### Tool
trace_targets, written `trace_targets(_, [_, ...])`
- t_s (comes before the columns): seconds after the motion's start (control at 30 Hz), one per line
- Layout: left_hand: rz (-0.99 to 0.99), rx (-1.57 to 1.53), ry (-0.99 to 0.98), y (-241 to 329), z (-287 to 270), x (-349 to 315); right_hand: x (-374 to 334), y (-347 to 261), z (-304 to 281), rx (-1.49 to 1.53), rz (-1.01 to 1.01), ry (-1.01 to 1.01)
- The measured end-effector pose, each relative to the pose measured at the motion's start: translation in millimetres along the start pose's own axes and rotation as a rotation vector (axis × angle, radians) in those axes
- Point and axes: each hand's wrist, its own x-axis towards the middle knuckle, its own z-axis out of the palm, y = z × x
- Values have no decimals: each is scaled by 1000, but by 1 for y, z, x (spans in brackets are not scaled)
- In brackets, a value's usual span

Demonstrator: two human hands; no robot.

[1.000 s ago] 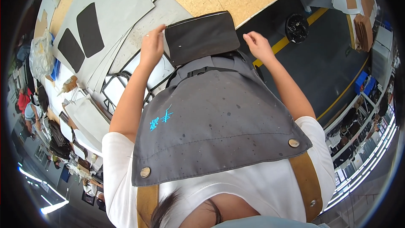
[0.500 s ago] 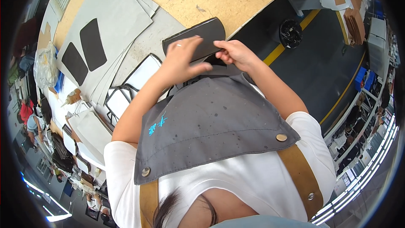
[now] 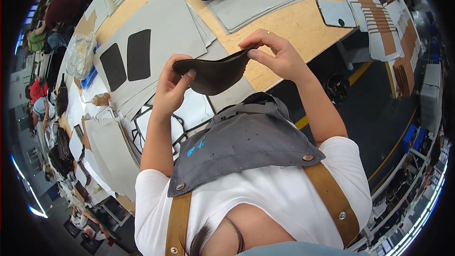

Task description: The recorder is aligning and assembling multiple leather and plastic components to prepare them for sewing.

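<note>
From where I stand, the tan surface [image 3: 289, 35] ends in a slanting edge near the right hand [image 3: 279, 58], dark floor [image 3: 374, 118] beyond it. To the other side, 2 black panels [image 3: 138, 55] lie on a grey sheet [image 3: 170, 21], apart from the left hand [image 3: 171, 84]. A black piece [image 3: 215, 77] is held up between the hands, bowed downward: the left grips its left end, thumb in front; the right pinches its upper right corner.

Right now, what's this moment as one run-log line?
left hand: holds left end of black panel | right hand: holds its right end | panel: curved
</note>
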Motion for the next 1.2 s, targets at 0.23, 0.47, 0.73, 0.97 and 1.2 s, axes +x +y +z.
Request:
trace_targets(0.23, [103, 19, 82, -4, -5, -2, 14, -1, 4, 97, -64, -53])
trace_targets(0.47, [138, 40, 115, -4, 1, 1, 12, 0, 11, 178, -128, 52])
trace_targets(0.73, [120, -25, 98, -4, 5, 1, 12, -14, 14, 41, -115, 0])
trace_targets(0.97, [150, 31, 93, -5, 5, 1, 11, -8, 16, 164, -36, 4])
trace_targets(1.2, [104, 14, 86, -4, 4, 0, 11, -5, 22, 135, -71, 83])
